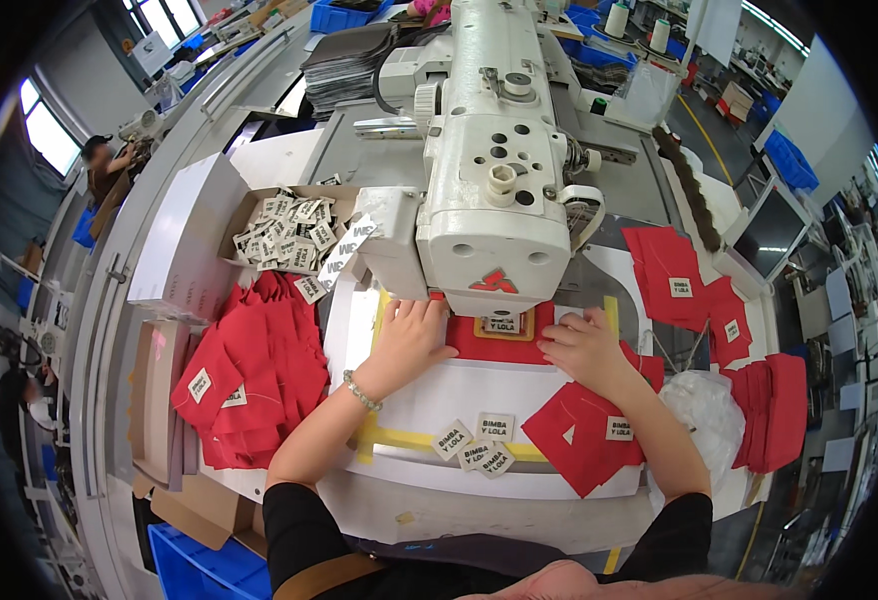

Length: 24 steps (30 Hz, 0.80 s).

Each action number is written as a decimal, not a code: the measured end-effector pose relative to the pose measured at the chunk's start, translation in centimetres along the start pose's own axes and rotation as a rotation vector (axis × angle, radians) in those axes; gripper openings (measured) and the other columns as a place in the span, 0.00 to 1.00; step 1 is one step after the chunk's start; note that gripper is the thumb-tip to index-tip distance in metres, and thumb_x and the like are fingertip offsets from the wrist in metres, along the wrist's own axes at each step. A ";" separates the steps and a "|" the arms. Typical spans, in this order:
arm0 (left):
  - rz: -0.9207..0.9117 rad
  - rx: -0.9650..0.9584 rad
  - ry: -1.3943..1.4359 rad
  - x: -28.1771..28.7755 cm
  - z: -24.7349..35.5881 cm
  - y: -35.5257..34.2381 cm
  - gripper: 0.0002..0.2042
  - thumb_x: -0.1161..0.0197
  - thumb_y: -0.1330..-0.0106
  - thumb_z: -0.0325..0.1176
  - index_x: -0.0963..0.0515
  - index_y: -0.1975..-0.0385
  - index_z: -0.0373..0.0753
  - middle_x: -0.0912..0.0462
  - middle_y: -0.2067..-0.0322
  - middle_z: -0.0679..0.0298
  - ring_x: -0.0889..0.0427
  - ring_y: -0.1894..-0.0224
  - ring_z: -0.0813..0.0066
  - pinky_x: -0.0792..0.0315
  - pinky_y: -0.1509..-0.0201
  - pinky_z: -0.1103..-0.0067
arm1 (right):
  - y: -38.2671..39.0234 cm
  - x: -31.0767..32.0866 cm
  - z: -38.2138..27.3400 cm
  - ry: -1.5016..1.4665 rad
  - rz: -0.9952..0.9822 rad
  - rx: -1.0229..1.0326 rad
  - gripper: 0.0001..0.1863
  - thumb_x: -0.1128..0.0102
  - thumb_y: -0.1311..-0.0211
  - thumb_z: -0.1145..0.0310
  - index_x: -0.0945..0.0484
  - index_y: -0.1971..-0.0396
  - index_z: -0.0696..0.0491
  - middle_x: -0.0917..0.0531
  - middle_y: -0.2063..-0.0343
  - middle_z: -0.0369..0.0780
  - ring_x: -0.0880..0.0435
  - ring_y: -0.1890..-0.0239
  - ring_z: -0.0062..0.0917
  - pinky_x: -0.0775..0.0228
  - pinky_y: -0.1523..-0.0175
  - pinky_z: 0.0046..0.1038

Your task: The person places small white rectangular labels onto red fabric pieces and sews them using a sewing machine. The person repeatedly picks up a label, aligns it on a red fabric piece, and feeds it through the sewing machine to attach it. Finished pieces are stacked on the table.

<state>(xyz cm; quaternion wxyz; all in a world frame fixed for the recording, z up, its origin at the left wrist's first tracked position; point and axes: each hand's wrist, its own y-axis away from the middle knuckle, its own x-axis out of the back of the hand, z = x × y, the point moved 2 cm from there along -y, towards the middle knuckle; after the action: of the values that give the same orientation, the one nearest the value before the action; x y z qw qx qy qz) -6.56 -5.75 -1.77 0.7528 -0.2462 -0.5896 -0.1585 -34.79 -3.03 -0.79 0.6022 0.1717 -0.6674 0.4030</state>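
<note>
A red fabric piece (462,349) lies beneath the head of a large white sewing machine (494,235). On the fabric a gold-coloured frame (528,327) surrounds a pale printed label (502,326). My left hand (412,342) rests with its fingers stretched out at the fabric's left side. At the right side my right hand (581,347) has its fingers apart and slightly bent, with the tips touching the red fabric. Several loose labels (496,427) lie on the white surface between my forearms. Red pieces with labels (577,450) lie under and beside my right forearm.
To the left are a heap of red pieces (269,365), an open carton of labels (236,222) and a tall white box (187,240). Further red pieces (662,268), a stack (779,405) and a clear plastic bag (704,415) are on the right. A blue bin (209,563) stands below left.
</note>
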 end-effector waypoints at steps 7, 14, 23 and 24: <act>0.084 -0.147 -0.060 0.6 0.9 0.6 0.20 0.30 0.48 0.39 0.20 0.56 0.40 0.21 0.58 0.67 0.25 0.52 0.72 0.35 0.45 0.72 | -0.5 0.0 0.1 0.049 -0.111 0.050 0.06 0.38 0.53 0.69 0.17 0.72 0.47 0.18 0.67 0.26 0.23 0.60 0.19 0.37 0.49 0.36; 0.077 -0.223 0.013 -0.3 1.3 0.7 0.13 0.38 0.45 0.29 0.19 0.59 0.40 0.18 0.57 0.66 0.22 0.52 0.73 0.34 0.45 0.74 | -0.5 -1.0 -0.3 0.095 0.017 0.080 0.03 0.41 0.55 0.71 0.26 0.79 0.47 0.25 0.75 0.30 0.24 0.65 0.21 0.38 0.51 0.32; 0.081 -0.305 0.051 -0.9 1.4 0.7 0.11 0.40 0.43 0.29 0.17 0.61 0.42 0.16 0.58 0.66 0.20 0.54 0.74 0.33 0.44 0.74 | -0.8 -1.2 -0.3 0.003 0.099 0.002 0.04 0.41 0.55 0.71 0.27 0.79 0.47 0.26 0.76 0.31 0.24 0.67 0.21 0.38 0.53 0.30; 0.081 -0.309 0.037 -1.0 1.3 0.7 0.10 0.38 0.42 0.31 0.17 0.61 0.42 0.15 0.58 0.66 0.19 0.55 0.74 0.32 0.44 0.74 | -0.8 -1.2 -0.4 0.002 0.098 0.002 0.04 0.41 0.54 0.71 0.27 0.79 0.47 0.26 0.76 0.31 0.24 0.67 0.21 0.38 0.54 0.30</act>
<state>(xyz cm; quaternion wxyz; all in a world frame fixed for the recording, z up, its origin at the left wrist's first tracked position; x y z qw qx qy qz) -7.51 -4.48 -2.60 0.7227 -0.3797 -0.5336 -0.2211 -33.69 -3.57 -1.65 0.5824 0.1388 -0.6740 0.4328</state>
